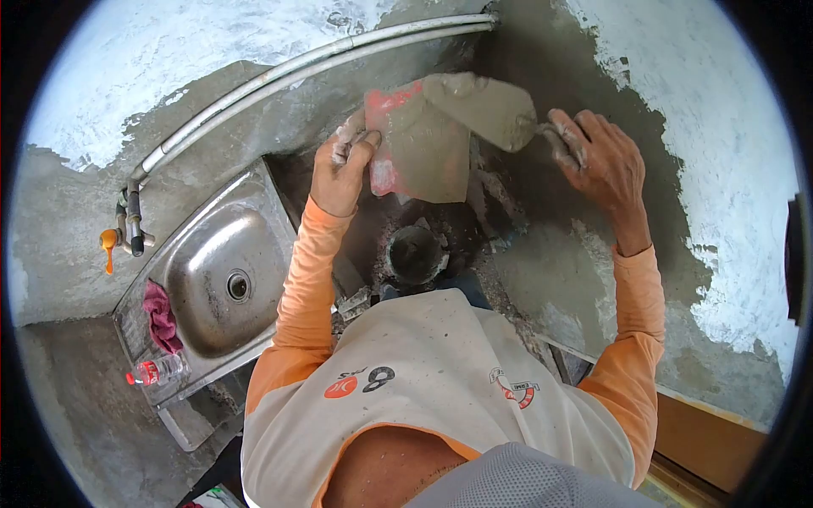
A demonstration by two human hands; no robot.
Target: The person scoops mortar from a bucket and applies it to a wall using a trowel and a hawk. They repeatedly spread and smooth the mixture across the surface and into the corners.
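Note:
My left hand (343, 165) grips the left edge of a flat red board (385, 173), with the thumb on its face. Wet grey mortar (432, 165) coats most of that board. In my right hand (600, 157) is the handle of a trowel (487, 110), fingers wrapped round it. The trowel's blade is smeared with mortar and overlaps the board's upper right corner, a small lump sitting near its tip. Below the board, a round bucket (415, 254) with a mortar-crusted rim stands on the floor.
A steel sink (229, 254) lies to the left, with a dark red cloth (161, 315) and a plastic bottle (159, 370) on its edge. Pipes (322, 59) run along the wall to an orange-handled tap (108, 241). Damp grey plaster (550, 59) covers the corner walls ahead. Debris litters the floor.

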